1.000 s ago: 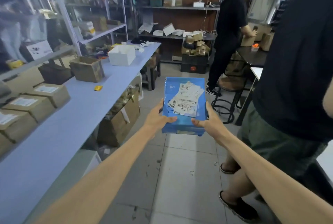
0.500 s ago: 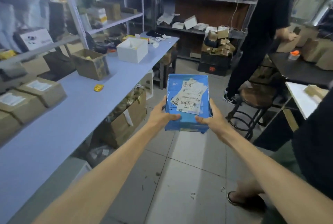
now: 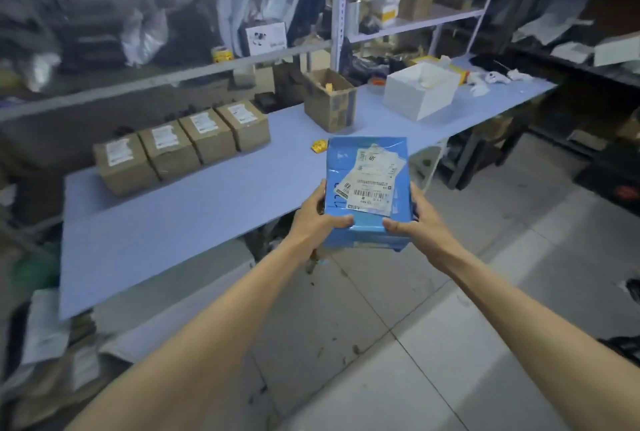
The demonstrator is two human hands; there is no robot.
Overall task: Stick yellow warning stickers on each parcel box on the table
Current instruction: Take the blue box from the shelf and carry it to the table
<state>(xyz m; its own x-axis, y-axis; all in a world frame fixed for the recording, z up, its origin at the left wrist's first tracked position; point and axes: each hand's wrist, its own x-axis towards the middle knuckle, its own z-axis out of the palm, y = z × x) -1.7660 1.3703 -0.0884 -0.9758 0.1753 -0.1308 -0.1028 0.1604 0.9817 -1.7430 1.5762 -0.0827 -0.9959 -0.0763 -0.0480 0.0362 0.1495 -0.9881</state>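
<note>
Both hands clamp one blue parcel (image 3: 369, 188): the left hand (image 3: 313, 214) grips its near left corner, thumb lying on top, and the right hand (image 3: 417, 217) grips its near right corner in the same way. The parcel is held flat in the air, over the near edge of the blue table (image 3: 194, 208). White shipping labels (image 3: 374, 184) overlap on its top face.

Just beyond the grip, a small yellow sticker roll (image 3: 319, 146) lies on the table, close to the parcel's far left corner. Farther back stands an open brown carton (image 3: 330, 99); to the right of that sits an open white box (image 3: 420, 89). Well to the left of the grip, a row of four brown parcel boxes (image 3: 181, 146) stands side by side, touching, each with a white label on top.

Between the grip and that row the tabletop is bare. Shelving (image 3: 346, 14) crowded with goods backs the table. Below and to the right of the grip lies open tiled floor (image 3: 433, 344). Clutter under the table is blurred.
</note>
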